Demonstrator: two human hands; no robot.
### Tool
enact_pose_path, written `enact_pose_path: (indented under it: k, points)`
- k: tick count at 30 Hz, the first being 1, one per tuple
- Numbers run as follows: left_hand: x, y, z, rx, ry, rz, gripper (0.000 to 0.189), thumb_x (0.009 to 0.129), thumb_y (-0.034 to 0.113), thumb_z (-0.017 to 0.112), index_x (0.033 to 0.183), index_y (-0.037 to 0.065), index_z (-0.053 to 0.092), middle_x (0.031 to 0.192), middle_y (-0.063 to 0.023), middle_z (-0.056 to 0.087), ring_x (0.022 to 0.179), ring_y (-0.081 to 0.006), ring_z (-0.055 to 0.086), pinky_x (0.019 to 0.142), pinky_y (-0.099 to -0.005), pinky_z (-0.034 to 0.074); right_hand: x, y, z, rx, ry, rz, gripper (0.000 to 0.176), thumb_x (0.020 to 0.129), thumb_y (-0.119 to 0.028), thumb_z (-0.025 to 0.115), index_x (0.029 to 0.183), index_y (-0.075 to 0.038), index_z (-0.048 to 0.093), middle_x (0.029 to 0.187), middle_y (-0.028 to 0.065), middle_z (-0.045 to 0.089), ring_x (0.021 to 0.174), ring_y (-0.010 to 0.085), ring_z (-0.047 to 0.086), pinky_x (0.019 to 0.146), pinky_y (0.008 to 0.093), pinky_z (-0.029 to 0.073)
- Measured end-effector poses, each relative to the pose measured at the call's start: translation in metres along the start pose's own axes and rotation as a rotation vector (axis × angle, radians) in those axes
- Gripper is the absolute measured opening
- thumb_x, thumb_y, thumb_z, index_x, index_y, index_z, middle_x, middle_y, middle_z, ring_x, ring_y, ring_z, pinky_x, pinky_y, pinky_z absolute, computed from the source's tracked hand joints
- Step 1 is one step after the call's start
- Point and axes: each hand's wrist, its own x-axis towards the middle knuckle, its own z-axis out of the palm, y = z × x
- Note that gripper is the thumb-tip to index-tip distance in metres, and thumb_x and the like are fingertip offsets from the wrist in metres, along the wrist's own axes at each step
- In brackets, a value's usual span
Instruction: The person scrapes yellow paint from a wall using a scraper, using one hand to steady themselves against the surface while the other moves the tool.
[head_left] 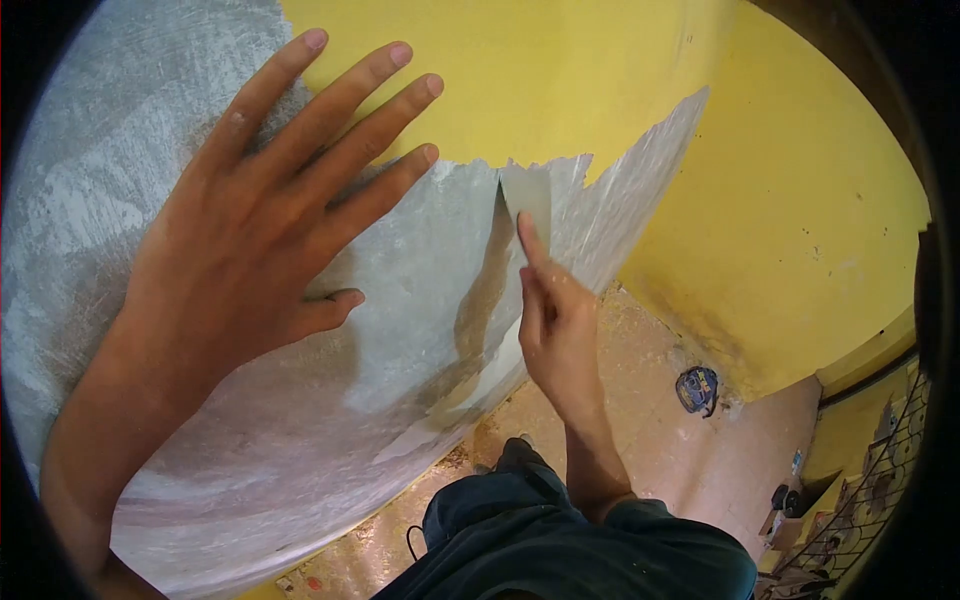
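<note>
My left hand (265, 215) lies flat against the wall, fingers spread, on the scraped grey part (400, 340) near the edge of the yellow paint (540, 80). My right hand (560, 320) grips a scraper (527, 195), index finger stretched along it. The pale blade presses on the wall at the ragged border between grey surface and yellow paint.
The yellow wall continues around a corner at right (800, 200). Below lies a dusty floor (660, 420) strewn with paint flakes, with a small dark blue object (697, 388) near the wall's foot. Clutter and a metal grille (880, 480) stand at far right. My dark trousers (560, 540) show at bottom.
</note>
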Motion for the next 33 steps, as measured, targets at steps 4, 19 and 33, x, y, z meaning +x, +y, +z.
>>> enact_pose_path:
  k: [4,19,33]
  points:
    - [0.000,0.000,0.001,0.031,0.001,0.001,0.119,0.048,0.065,0.094,0.153,0.032,0.048,0.171,0.0011,0.029,0.160,-0.0238,0.021,0.136,-0.0505,0.008,0.005,-0.005,-0.003,0.001,-0.006,0.033,0.065,0.095,0.010,0.060,0.154,-0.015,0.055,0.073,0.0182,0.055,0.062,0.0293,0.054,0.064,0.0374,0.047]
    - [0.008,-0.047,-0.054,0.238,-0.014,-0.235,0.125,0.046,0.048,0.100,0.156,0.034,0.045,0.171,0.0010,0.031,0.160,-0.0211,0.023,0.135,-0.0496,0.013,-0.004,-0.006,0.000,0.016,-0.069,0.051,0.063,0.095,0.009,0.060,0.154,-0.015,0.055,0.072,0.0189,0.055,0.060,0.0281,0.054,0.062,0.0384,0.046]
    - [0.039,-0.020,-0.079,0.255,0.001,-0.188,0.122,0.048,0.050,0.098,0.156,0.033,0.045,0.171,0.0002,0.031,0.160,-0.0219,0.023,0.135,-0.0503,0.013,0.003,-0.005,-0.004,-0.004,0.019,-0.058,0.059,0.097,0.010,0.057,0.151,-0.012,0.057,0.072,0.0176,0.048,0.061,0.0229,0.046,0.062,0.0328,0.043]
